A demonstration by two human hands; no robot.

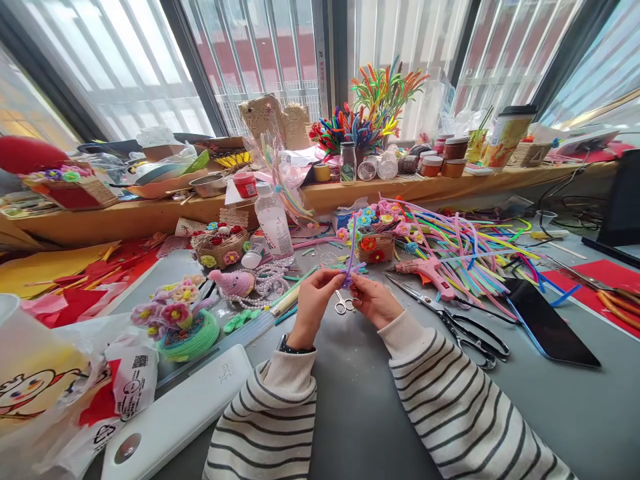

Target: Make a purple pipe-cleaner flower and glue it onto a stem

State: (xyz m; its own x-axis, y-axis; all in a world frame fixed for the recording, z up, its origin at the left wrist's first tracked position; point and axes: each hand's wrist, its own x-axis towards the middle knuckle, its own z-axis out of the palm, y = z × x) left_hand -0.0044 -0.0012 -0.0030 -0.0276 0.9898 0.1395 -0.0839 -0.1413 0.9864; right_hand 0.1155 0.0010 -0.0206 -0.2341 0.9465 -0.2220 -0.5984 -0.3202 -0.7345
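Observation:
Over the middle of the grey table, my left hand (316,300) and my right hand (374,300) are close together, fingers pinched on a purple pipe cleaner (352,257). One length of it points upward, and shorter bent parts show between the fingertips. Small scissors (344,304) lie on the table just beyond and below the fingers. To the right of my right hand are a pink glue gun (429,272) and large black-handled scissors (463,330). Behind the hands stands a twine-wrapped basket (374,249) with pipe-cleaner flowers.
Loose pastel pipe cleaners (465,257) spread over the right rear. A dark phone (550,323) lies at right. On the left are a white power bank (185,413), a green flower pot (193,337), a pink crocheted figure (234,283) and a clear bottle (274,227). A crowded ledge (310,190) runs behind.

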